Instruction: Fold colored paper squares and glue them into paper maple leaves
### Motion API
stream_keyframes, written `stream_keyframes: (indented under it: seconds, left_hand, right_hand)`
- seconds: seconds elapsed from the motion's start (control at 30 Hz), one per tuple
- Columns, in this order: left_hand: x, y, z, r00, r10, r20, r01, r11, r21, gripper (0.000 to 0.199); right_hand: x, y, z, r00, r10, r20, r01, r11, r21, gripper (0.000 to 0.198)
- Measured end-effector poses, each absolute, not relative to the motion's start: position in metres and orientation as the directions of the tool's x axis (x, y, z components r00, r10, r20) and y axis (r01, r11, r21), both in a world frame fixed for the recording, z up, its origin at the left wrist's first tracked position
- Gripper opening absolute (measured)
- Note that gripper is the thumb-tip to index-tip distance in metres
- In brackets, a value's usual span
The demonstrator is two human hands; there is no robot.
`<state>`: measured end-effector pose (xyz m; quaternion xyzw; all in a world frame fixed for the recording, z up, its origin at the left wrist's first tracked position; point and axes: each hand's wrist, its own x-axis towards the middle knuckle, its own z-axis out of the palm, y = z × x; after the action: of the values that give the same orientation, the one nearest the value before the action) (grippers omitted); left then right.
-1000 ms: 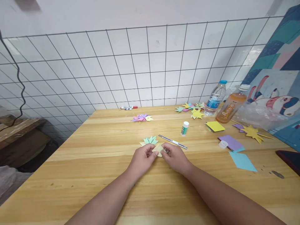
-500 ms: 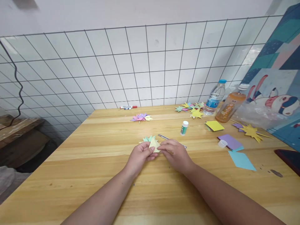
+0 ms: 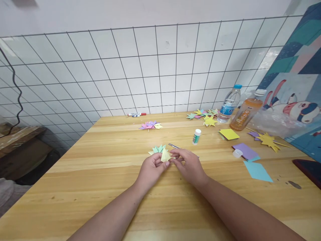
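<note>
The paper (image 3: 165, 155), pale yellow and folded to a point at the top, is held just above the tabletop (image 3: 115, 190), between the two hands. The left hand (image 3: 151, 170) has its grip closed on the paper's lower left part, thumb in front. The right hand (image 3: 192, 168) has its grip pinched at the paper's right edge, thumb below and fingers above.

Just behind the paper lies a green star (image 3: 158, 148), partly hidden by it, with a pale yellow point sticking out on its left. A knife (image 3: 174, 146) lies slantwise behind the right hand, which covers most of it. Beyond the knife the glue stick (image 3: 197, 137) stands upright with its white top uppermost.

Farther back lies a pink, purple and yellow cluster (image 3: 150, 125), and behind that, near the wall (image 3: 165, 77), a marker (image 3: 136, 114). Right of these is a mixed pile (image 3: 199, 113) of paper stars, beside the water bottle (image 3: 227, 108) and the orange bottle (image 3: 247, 113).

On the right are yellow sheets (image 3: 229, 134), a purple sheet (image 3: 247, 150) with a lid (image 3: 237, 153) at its left edge, a blue sheet (image 3: 258, 171) and a yellow star (image 3: 269, 141).
</note>
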<state>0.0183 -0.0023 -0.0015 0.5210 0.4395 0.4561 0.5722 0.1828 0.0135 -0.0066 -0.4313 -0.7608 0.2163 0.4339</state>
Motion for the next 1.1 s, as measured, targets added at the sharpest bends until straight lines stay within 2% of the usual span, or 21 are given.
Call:
stream_keyframes:
  seconds: [0.07,0.2,0.37,0.47,0.6,0.87,1.1]
  left_hand:
    - [0.019,-0.0019,0.0002,0.189,0.981,-0.044,-0.073,0.059,0.996,0.038]
    - [0.0194,-0.0018,0.0038,0.175,0.983,-0.051,-0.073,0.064,0.995,0.035]
    - [0.0186,-0.0017,0.0011,0.156,0.985,-0.08,-0.062,0.091,0.994,0.037]
    - [0.0185,-0.0012,-0.0019,0.177,0.981,-0.082,-0.076,0.097,0.992,0.037]
    - [0.0197,-0.0014,-0.0034,0.19,0.979,-0.079,-0.08,0.096,0.992,0.034]
    - [0.0211,-0.0024,-0.0022,0.191,0.979,-0.077,-0.063,0.091,0.994,0.032]
    - [0.0201,-0.0027,-0.0004,0.17,0.983,-0.064,-0.019,0.068,0.997,0.029]
  right_hand:
    - [0.1814,0.0146,-0.0083,-0.226,0.877,0.425,0.398,0.481,-0.782,0.027]
    - [0.1808,0.0167,-0.0086,-0.2,0.905,0.376,0.316,0.423,-0.849,0.012]
    - [0.1818,0.0136,-0.0062,-0.244,0.882,0.403,0.3,0.464,-0.834,0.022]
    - [0.1813,0.0124,-0.0066,-0.254,0.851,0.46,0.323,0.523,-0.789,0.017]
    - [0.18,0.0136,-0.0057,-0.219,0.863,0.455,0.346,0.504,-0.791,0.01]
    - [0.1768,0.0151,-0.0027,-0.154,0.916,0.372,0.276,0.401,-0.873,0.007]
    - [0.1737,0.0145,-0.0068,-0.195,0.968,0.158,0.175,0.193,-0.966,0.013]
